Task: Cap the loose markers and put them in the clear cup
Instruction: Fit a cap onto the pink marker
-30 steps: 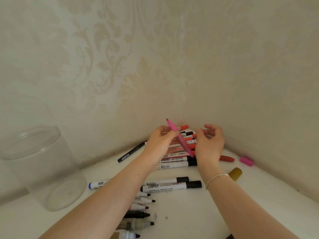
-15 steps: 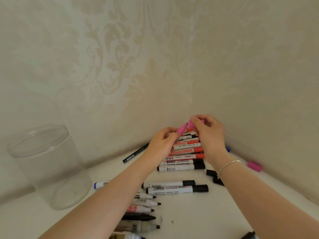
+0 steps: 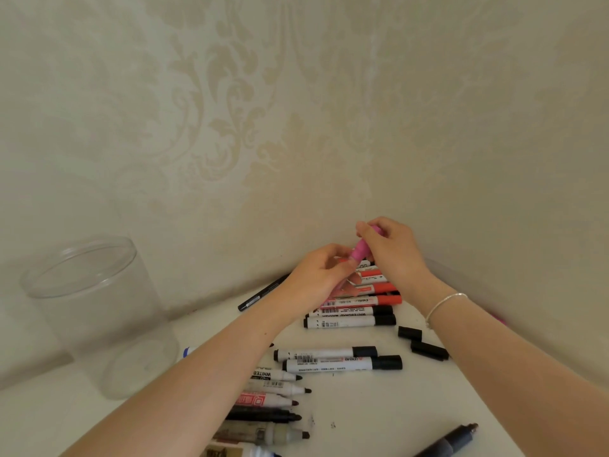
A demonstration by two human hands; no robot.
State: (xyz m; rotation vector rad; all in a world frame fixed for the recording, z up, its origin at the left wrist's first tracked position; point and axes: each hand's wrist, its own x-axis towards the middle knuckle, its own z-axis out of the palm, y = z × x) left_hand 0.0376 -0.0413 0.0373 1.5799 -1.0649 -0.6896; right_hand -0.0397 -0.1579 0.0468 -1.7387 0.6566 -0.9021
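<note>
Holding the pink marker (image 3: 358,253) above the row of capped markers (image 3: 351,315), you pinch its barrel in your left hand (image 3: 318,278) so your right hand (image 3: 392,250), seemingly gripping its cap, can press it home, the clear cup (image 3: 95,311) waiting well to the left.

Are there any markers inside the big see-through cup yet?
No, the clear cup holds nothing, and the markers lie on the white table while both hands hold the pink marker.
</note>
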